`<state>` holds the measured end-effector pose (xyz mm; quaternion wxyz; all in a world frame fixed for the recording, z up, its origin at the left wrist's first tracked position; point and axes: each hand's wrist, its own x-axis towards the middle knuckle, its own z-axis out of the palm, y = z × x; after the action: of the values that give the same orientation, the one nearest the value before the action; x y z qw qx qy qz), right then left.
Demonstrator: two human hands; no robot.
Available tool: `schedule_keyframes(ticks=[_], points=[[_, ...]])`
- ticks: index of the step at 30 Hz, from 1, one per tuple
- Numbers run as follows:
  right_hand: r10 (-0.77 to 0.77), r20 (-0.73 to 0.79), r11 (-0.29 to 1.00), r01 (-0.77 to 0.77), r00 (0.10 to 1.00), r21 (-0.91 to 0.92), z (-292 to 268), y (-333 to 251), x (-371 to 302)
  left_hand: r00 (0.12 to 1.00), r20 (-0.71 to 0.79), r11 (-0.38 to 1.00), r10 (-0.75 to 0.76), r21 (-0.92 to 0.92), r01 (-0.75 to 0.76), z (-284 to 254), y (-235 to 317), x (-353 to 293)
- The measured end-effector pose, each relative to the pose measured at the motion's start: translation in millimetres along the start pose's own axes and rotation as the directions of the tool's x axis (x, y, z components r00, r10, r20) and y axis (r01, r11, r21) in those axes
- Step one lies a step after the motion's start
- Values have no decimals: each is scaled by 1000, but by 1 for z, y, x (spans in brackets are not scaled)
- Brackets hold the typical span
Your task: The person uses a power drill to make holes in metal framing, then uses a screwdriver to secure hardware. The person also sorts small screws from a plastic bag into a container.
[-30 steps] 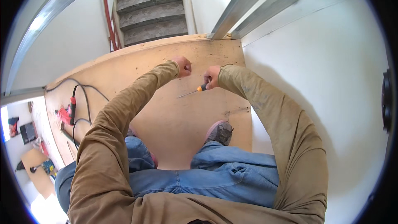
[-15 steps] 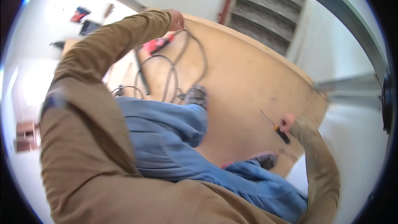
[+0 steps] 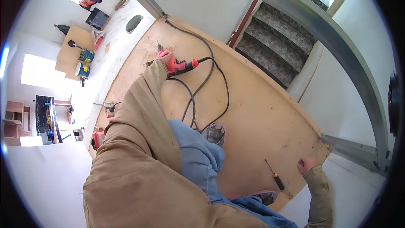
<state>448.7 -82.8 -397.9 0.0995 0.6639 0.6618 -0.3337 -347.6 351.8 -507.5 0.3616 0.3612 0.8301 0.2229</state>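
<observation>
Plywood platform [image 3: 261, 114] beside stairs [image 3: 274, 38] and metal framing. Left hand [image 3: 165, 59] reaches far out, gripping red corded drill [image 3: 182, 65]. Right hand [image 3: 307, 165] curled, pressed on plywood; screwdriver [image 3: 275, 175] lies just beside it.

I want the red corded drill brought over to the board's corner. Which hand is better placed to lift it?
Left. The left hand already rests on the red drill; the right hand is far away at the plywood board corner, beside the screwdriver.
</observation>
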Motion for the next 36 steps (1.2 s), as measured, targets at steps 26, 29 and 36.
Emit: schedule_keyframes(ticks=[26, 29, 36], points=[[-72, -519, 970, -61, 852, -235, -118, -271, -26, 106, 939, 472, 327, -65, -879, 223, 299, -485], [112, -674, 937, -304, 731, -174, -122, -235, -31, -40, 963, 297, 266, -122, -947, 269, 327, -531], [266, -429, 963, -255, 863, 84, -213, -157, -100, -30, 977, 800, 213, -192, -569, 294, 348, -577]])
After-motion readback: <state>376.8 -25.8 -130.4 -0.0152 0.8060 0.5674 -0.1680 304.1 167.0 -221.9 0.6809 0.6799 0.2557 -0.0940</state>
